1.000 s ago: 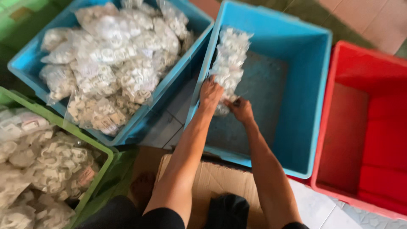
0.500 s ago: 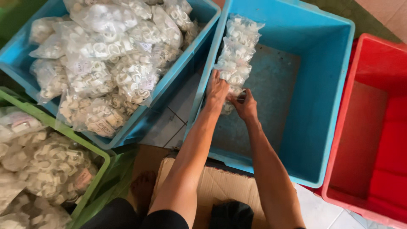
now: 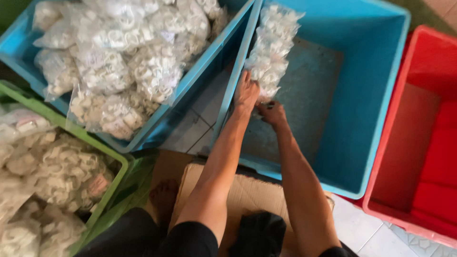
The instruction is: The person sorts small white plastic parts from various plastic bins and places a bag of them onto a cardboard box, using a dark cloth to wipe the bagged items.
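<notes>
A clear plastic bag of small white parts [image 3: 272, 47] leans against the left inner wall of a blue crate [image 3: 376, 119]. My left hand [image 3: 247, 93] presses on the bag's lower left side. My right hand [image 3: 273, 114] grips the bag's bottom end, fingers closed on it. Apart from this bag, the crate's grey floor is bare.
Another blue crate [image 3: 28, 38] at upper left is heaped with similar bags [image 3: 128, 57]. A green crate [image 3: 116, 164] at lower left holds more bags. A red crate [image 3: 419, 143] stands at right. Flattened cardboard [image 3: 247, 195] lies under my knees on a tiled floor.
The bag has been pushed farther up along the crate's left wall, and both hands moved with it. The view shifted slightly.
</notes>
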